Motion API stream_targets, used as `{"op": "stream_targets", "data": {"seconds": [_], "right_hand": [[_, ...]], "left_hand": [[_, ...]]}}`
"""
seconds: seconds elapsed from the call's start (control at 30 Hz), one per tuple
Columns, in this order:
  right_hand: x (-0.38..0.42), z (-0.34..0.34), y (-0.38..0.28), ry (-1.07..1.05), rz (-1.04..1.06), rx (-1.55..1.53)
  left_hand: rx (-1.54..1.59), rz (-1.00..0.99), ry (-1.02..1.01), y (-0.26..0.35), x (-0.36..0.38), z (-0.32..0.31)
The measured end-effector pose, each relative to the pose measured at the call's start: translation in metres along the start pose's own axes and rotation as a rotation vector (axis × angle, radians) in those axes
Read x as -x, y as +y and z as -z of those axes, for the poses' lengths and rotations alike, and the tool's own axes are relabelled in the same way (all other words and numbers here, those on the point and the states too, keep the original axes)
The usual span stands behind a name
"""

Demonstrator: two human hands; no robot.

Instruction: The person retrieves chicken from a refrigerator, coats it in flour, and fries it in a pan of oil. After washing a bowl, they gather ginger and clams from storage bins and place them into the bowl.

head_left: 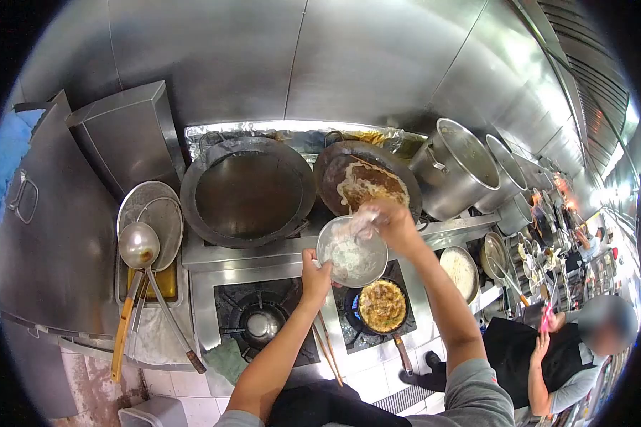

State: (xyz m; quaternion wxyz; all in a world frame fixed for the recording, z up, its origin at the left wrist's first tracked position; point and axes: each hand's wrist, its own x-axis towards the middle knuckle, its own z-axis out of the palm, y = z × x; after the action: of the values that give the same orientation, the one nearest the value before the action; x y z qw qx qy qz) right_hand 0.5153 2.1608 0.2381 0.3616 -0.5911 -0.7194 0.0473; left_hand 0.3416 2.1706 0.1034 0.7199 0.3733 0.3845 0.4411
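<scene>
My left hand [316, 276] grips the rim of a metal bowl [379, 265], thumb on the near left edge. Pale, floury-looking stuff [345, 257] coats the inside of this tilted bowl. Over its far right rim is my right hand [383, 217], its fingers bunched and whitened. A whitish lump at the fingertips is blurred, so I cannot make out what it is. Just behind, a dark wok [335, 162] holds brown liquid with pale foamy streaks. Below the bowl, a small frying pan [400, 349] with a browned, egg-like round [382, 306] sits over a blue flame.
A large wok [253, 196] of dark liquid stands at left. Strainer [165, 228] and ladle [139, 245] lie over a tray. Tall pots [441, 181] stand at right. Chopsticks [326, 349] stick out by the front edge. Another person [577, 356] works at lower right.
</scene>
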Motion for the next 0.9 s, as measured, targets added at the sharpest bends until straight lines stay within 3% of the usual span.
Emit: {"op": "stream_targets", "data": {"seconds": [0.03, 0.17, 0.23, 0.3, 0.37, 0.43, 0.47, 0.5, 0.57, 0.7, 0.73, 0.87, 0.9], "right_hand": [[-0.007, 0.007, 0.005, -0.003, 0.002, -0.002], [-0.04, 0.03, 0.031, 0.018, -0.395, -0.155], [-0.054, 0.038, 0.045, -0.012, -0.444, -0.286], [-0.064, 0.037, 0.071, -0.037, -0.511, -0.624], [-0.064, 0.024, 0.11, -0.08, -0.51, -0.493], [-0.062, 0.006, 0.133, -0.045, -0.369, -0.181], [-0.063, 0.007, 0.1, -0.139, -0.479, 0.045], [-0.059, -0.002, 0.112, -0.145, -0.475, 0.038], [-0.054, -0.022, 0.136, -0.238, 0.007, 0.229], [-0.045, -0.057, 0.193, -0.464, -0.094, 0.424], [-0.056, -0.047, 0.155, -0.62, -0.253, 0.518], [-0.065, -0.066, 0.172, -0.592, -0.229, 0.758], [-0.065, -0.068, 0.169, -0.501, -0.313, 0.791]], "left_hand": [[-0.005, 0.001, -0.008, 0.001, -0.003, -0.002], [0.019, 0.034, -0.016, 0.009, -0.005, -0.007], [0.012, 0.007, -0.012, 0.005, -0.003, -0.003], [0.003, -0.021, -0.009, -0.001, 0.004, 0.007], [-0.037, 0.006, -0.01, -0.005, 0.02, 0.021], [-0.151, -0.089, 0.054, -0.024, 0.033, 0.042], [-0.267, -0.193, 0.072, -0.051, 0.034, 0.063], [-0.383, -0.297, 0.089, -0.068, 0.039, 0.081], [-0.305, -0.205, 0.134, -0.073, 0.064, 0.104], [-0.13, 0.008, 0.19, -0.024, 0.106, 0.107], [-0.147, -0.013, 0.189, -0.021, 0.11, 0.108], [-0.196, -0.039, 0.181, -0.011, 0.114, 0.104], [-0.161, -0.027, 0.164, -0.015, 0.113, 0.105]]}}
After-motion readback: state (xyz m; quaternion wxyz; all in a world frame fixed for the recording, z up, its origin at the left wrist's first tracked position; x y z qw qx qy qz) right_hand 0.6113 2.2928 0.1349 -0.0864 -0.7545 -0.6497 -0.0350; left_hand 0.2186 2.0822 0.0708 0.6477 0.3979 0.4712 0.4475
